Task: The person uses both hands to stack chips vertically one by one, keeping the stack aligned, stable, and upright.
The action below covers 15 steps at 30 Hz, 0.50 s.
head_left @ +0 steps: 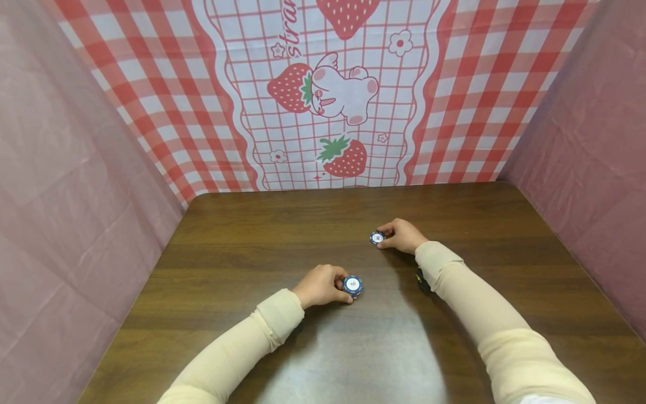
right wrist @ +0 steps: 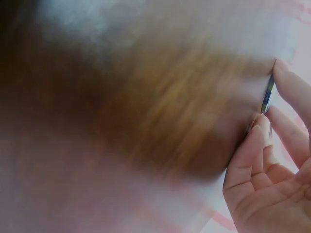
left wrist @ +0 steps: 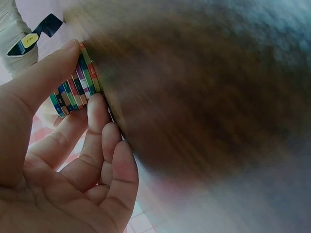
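Note:
Near the middle of the table [head_left: 242, 224], my left hand [head_left: 323, 286] grips a stack of poker chips [head_left: 353, 285] between thumb and fingers. The top chip is blue with a white centre. In the left wrist view the edges of the stack [left wrist: 75, 90] show green, red, purple and blue bands, and the lower fingers lie close to the tabletop. Farther back and to the right, my right hand [head_left: 404, 237] pinches one blue poker chip [head_left: 376, 238] with a white centre. Seen edge-on in the right wrist view, this chip [right wrist: 267, 94] is thin and sits between thumb and fingertip.
Behind the table's far edge hangs a red-and-white checked cloth [head_left: 469, 101] with strawberry prints. Pink curtains close off the left side [head_left: 60, 168] and the right side [head_left: 590, 140]. A dark strap device [head_left: 423, 281] is worn at the right wrist.

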Tool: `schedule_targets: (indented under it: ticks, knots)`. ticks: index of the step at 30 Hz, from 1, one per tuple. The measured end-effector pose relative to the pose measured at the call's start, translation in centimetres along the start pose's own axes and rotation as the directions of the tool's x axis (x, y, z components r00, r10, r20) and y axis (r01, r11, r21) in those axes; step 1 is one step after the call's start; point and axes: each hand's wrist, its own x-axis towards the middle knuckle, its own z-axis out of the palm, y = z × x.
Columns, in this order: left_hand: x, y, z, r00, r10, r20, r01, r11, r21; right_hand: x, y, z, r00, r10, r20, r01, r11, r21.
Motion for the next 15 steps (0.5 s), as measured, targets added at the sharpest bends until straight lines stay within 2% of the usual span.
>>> schedule_targets:
  ticks: [6, 15]
  knots:
    - [0.03, -0.01, 0.01, 1.000, -0.002, 0.000, 0.002, 1.000, 0.000, -0.14, -0.25, -0.06, 1.000, -0.003, -0.015, 0.003, 1.000, 0.001]
    - [0.05, -0.04, 0.05, 1.000, -0.007, 0.003, 0.007, 1.000, -0.008, -0.20, -0.28, 0.07, 0.999, -0.004, -0.045, 0.000, 0.997, -0.078]
